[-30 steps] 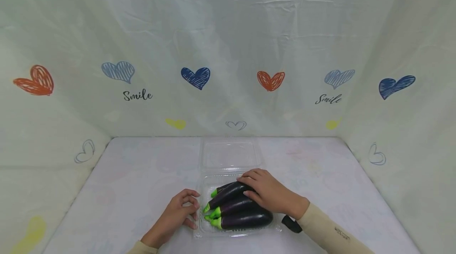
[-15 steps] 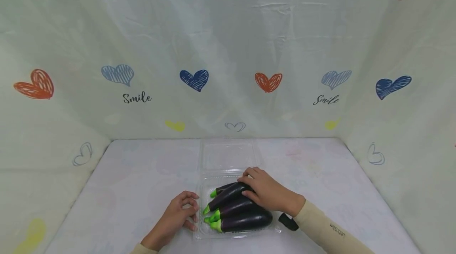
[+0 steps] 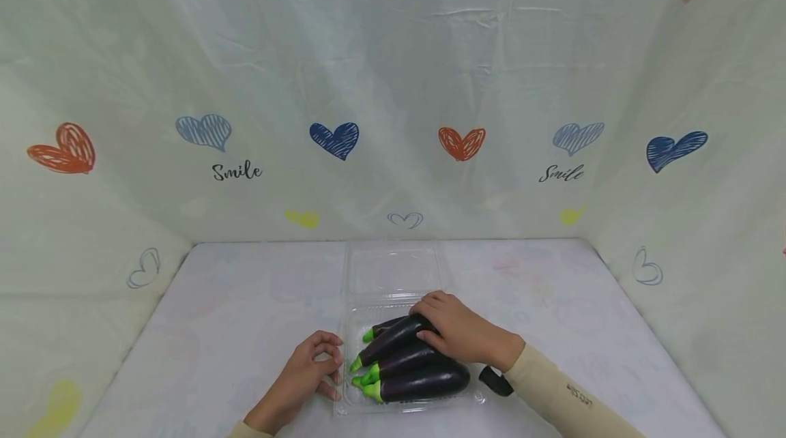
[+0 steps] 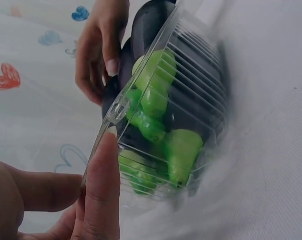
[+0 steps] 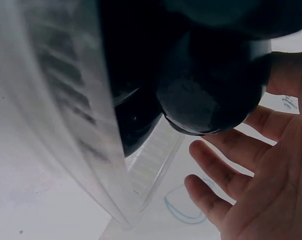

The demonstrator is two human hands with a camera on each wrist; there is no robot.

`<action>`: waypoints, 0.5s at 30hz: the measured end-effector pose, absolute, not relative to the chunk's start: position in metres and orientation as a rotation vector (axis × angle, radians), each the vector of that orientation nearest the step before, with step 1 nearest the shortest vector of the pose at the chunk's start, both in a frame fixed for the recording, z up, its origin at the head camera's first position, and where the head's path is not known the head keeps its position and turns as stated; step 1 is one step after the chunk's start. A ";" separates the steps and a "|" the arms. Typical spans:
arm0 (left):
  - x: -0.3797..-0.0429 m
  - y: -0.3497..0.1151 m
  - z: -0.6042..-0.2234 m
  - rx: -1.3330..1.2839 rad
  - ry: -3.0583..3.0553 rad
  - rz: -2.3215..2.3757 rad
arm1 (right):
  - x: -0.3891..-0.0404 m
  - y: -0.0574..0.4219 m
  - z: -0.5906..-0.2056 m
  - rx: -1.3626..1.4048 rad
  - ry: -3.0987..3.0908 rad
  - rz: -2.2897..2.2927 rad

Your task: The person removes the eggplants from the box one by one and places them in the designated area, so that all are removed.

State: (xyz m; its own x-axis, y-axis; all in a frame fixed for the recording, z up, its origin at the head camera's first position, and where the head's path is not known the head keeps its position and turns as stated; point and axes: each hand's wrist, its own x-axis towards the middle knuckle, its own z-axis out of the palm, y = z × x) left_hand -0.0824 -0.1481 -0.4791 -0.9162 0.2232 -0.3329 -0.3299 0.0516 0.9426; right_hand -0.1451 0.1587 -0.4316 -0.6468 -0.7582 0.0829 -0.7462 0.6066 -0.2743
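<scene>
Found an open clear plastic box [image 3: 348,356] on the table [image 3: 245,308], about midway between the left and right edges. Had the lid [image 3: 396,267] folded back toward the far edge of the surface. Found several eggplants [image 3: 408,356] inside the box, lying side by side and partly overlapping, with green stems [image 3: 371,374] toward the table's left edge and rounded ends toward its right edge. Pinched the left rim of the box between thumb and fingers of the left hand [image 3: 310,366]. Curled the right hand [image 3: 451,325] over the rounded end of an upper eggplant, thumb on one side and fingers on the other; could not judge firmness of hold. Noted a black object [image 3: 496,381], of unclear identity, beside the right sleeve [image 3: 552,390]. Saw printed hearts [image 3: 334,140] on a pale sheet [image 3: 245,35] beyond the table's far edge.
</scene>
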 end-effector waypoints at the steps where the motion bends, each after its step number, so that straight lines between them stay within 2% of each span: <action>1: -0.082 -0.148 -0.479 -0.110 1.946 1.921 | -0.146 0.159 -0.432 -1.303 2.773 -0.448; 15: -0.082 -0.148 -0.480 -0.123 1.947 1.927 | -0.150 0.159 -0.430 -1.314 2.740 -0.506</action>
State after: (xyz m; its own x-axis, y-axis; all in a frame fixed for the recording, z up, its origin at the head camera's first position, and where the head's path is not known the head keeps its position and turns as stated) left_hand -0.0825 -0.1476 -0.4801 -0.9174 0.2120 -0.3369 -0.3348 0.0470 0.9411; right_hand -0.1502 0.1593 -0.4298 -0.6346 -0.7680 0.0861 -0.7481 0.5826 -0.3177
